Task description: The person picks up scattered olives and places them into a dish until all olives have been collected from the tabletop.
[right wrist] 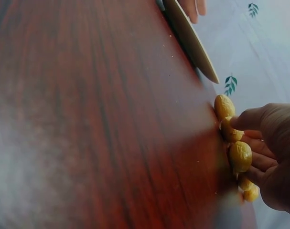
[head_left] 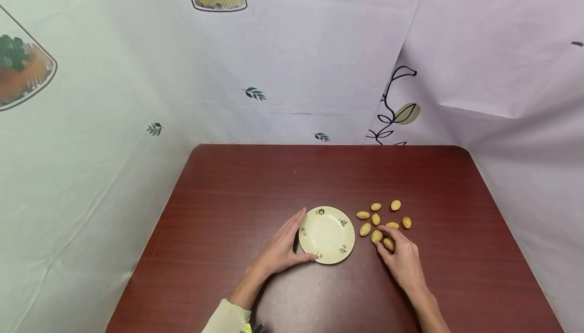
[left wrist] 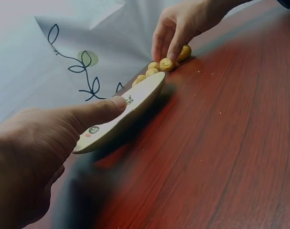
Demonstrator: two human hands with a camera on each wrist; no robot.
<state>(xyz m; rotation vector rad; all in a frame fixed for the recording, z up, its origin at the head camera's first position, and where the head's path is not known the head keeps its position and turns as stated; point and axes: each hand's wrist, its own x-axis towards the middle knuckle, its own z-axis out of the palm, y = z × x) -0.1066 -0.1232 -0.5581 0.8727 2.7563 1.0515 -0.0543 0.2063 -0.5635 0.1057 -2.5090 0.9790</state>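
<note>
A round cream plate [head_left: 327, 234] with small printed motifs lies on the table. My left hand [head_left: 281, 250] holds its left side, the thumb over the near rim and the fingers along the left edge. In the left wrist view that thumb crosses the top of the plate [left wrist: 144, 90]. To the plate's right, my right hand [head_left: 405, 262] pinches a small yellow oval fruit [head_left: 376, 236] between thumb and forefinger. Wrinkled skin shows on a neighbouring fruit [right wrist: 241, 156] in the right wrist view. Several more fruits [head_left: 376, 219] lie loosely around the fingertips.
The dark red wooden table [head_left: 237, 186] has rounded far corners. White printed cloth [head_left: 292, 59] hangs behind it and along both sides. One fruit [head_left: 395, 205] lies at the far edge of the group, another [head_left: 406, 222] at its right.
</note>
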